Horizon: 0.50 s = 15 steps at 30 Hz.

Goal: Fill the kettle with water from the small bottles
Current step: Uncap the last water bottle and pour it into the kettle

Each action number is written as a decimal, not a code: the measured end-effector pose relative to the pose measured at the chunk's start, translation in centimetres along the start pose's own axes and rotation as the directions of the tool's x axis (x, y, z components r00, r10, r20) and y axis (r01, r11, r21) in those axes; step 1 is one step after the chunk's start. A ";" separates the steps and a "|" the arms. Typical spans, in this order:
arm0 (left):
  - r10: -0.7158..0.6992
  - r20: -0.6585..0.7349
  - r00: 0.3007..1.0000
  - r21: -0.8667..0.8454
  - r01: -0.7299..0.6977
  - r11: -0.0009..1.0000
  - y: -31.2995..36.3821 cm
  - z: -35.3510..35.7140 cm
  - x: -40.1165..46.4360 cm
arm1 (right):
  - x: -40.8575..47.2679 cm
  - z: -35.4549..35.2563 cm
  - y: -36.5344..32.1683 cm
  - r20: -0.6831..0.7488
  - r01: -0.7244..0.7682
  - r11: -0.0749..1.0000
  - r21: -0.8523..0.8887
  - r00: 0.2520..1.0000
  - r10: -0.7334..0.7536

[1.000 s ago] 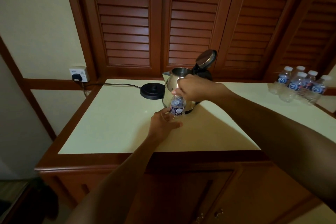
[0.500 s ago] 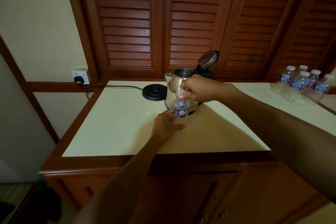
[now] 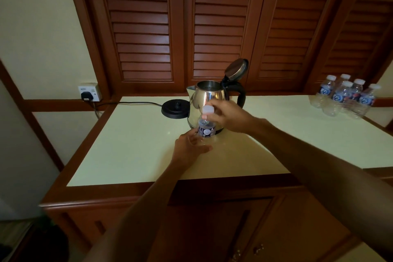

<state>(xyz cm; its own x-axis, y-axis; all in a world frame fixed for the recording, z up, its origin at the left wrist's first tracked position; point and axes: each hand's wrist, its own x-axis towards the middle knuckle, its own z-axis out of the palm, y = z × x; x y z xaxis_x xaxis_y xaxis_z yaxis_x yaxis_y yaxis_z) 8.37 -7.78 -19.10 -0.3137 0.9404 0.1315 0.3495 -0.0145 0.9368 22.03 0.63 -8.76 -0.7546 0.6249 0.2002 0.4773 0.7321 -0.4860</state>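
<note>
Small clear bottle [image 3: 205,131] with dark label held upright mid-counter by left hand [image 3: 191,147], white cap [image 3: 207,110] pinched above it by right hand [image 3: 228,117], bottle neck blurred, steel kettle [image 3: 207,100] just behind with lid raised, black base [image 3: 175,108] beside, five bottles [image 3: 343,98] at far right edge.

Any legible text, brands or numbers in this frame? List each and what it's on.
Bottles at the counter's right end: blue labels carry a round white logo, too blurred to read for certain.
Bottle in the left hand: dark label with a white circle and small print, unreadable.
Wall socket: a small mark at its top edge, too small to read.
Kettle: no text visible.
</note>
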 end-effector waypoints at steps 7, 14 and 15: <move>0.015 -0.010 1.000 0.156 -0.013 0.988 0.6 0.4 -0.3 | -1.8 3.3 2.0 -0.032 -0.091 0.904 0.418 0.993 0.115; 0.021 0.162 0.987 0.511 -0.102 0.854 1.4 3.8 1.2 | -4.0 0.9 6.4 -0.211 -0.168 0.934 0.316 0.947 0.241; 0.034 0.180 0.983 0.522 -0.124 0.844 1.6 4.8 1.5 | -4.6 0.1 7.8 -0.227 -0.198 0.932 0.302 0.935 0.272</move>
<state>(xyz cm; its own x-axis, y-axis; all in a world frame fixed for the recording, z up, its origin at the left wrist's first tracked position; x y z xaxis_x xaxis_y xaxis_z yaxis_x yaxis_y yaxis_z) 12.67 -4.76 -18.98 -0.1381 0.9851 0.1028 0.7945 0.0482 0.6054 29.19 3.45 -13.51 -0.4741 0.8448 0.2479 0.4580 0.4772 -0.7500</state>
